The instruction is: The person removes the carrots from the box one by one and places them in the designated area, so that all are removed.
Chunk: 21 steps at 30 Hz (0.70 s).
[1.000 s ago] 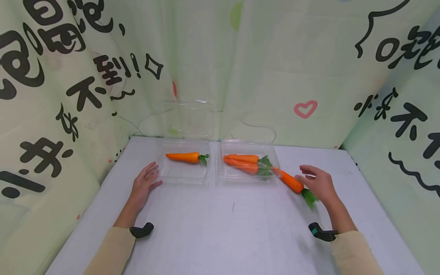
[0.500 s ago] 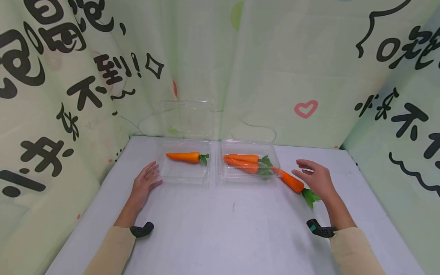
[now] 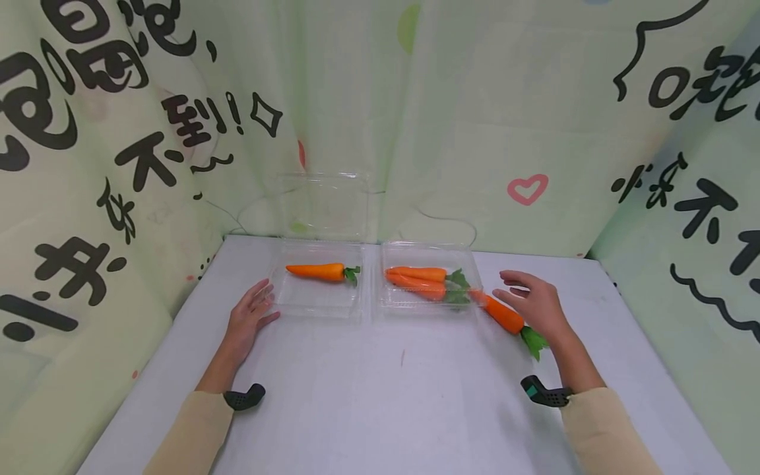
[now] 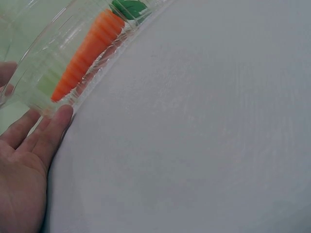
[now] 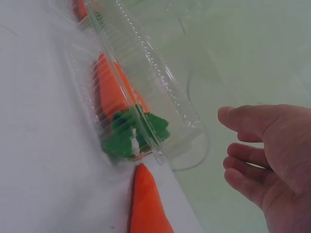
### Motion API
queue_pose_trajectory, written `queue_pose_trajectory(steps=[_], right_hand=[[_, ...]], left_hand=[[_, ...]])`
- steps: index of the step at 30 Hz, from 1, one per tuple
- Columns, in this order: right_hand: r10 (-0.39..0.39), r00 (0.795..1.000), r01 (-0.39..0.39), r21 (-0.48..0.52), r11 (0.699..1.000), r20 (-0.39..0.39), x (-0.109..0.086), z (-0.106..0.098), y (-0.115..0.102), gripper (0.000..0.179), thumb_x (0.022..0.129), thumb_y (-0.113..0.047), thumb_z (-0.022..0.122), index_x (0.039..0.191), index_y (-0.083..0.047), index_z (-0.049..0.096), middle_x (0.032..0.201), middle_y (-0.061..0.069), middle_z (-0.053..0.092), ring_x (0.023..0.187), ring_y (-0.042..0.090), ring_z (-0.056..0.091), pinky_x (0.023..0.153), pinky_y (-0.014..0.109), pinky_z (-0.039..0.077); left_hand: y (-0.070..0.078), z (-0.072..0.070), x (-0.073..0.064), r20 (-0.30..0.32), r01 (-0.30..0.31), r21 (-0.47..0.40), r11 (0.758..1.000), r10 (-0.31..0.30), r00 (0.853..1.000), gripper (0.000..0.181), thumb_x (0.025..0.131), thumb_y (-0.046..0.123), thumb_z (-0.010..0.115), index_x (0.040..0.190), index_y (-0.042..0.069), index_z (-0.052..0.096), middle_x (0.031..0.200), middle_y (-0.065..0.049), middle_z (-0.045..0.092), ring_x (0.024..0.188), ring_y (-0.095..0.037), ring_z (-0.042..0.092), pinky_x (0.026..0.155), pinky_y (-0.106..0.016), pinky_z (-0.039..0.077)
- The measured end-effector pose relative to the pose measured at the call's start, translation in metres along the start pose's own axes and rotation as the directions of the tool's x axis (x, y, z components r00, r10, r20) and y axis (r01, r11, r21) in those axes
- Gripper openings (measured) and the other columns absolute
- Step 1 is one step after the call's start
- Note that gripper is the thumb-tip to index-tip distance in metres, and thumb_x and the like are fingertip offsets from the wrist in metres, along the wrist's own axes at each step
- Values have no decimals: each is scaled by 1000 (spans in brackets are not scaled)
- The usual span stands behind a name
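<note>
In the head view, my left hand [image 3: 249,320] touches the left side of a clear plastic box [image 3: 285,302] with its fingertips, the fingers spread. One orange carrot [image 3: 317,272] lies in that box, and its clear lid [image 3: 323,208] stands raised behind. A second clear box [image 3: 394,249] sits to the right, its lid apparently down over two carrots [image 3: 418,286]. A loose carrot [image 3: 505,315] with green leaves lies on the table, its tip by that box's corner. My right hand [image 3: 537,303] hovers above and beside the loose carrot, fingers loosely bent, holding nothing.
A white table [image 3: 404,396] carries both boxes near its back edge. A pale green curtain [image 3: 451,119] with black writing surrounds the table at the back and sides. Each wrist wears a black device [image 3: 246,397].
My right hand has moved a little to the left, towards the right box, and slightly up. My left hand, the boxes and the carrots have stayed in place.
</note>
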State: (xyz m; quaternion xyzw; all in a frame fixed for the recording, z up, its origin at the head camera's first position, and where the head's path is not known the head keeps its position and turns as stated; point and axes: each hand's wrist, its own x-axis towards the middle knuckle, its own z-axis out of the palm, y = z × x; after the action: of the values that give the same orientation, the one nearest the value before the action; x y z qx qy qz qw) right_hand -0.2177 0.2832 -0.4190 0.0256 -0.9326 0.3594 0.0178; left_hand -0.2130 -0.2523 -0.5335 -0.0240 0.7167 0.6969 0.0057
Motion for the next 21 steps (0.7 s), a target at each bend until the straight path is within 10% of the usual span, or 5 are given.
queue_pose_trajectory(steps=[21], right_hand=[[-21,1000,21,66,998,4,9,17,-18,58,89,-34,69,137,-7,52,136,21,54,125,39,51,101,51,49]], left_hand=[[1,-1,-1,26,-41,-37,998,42,999,60,101,25,50,154,13,24,159,-12,28,145,-30,30,92,-21,54]])
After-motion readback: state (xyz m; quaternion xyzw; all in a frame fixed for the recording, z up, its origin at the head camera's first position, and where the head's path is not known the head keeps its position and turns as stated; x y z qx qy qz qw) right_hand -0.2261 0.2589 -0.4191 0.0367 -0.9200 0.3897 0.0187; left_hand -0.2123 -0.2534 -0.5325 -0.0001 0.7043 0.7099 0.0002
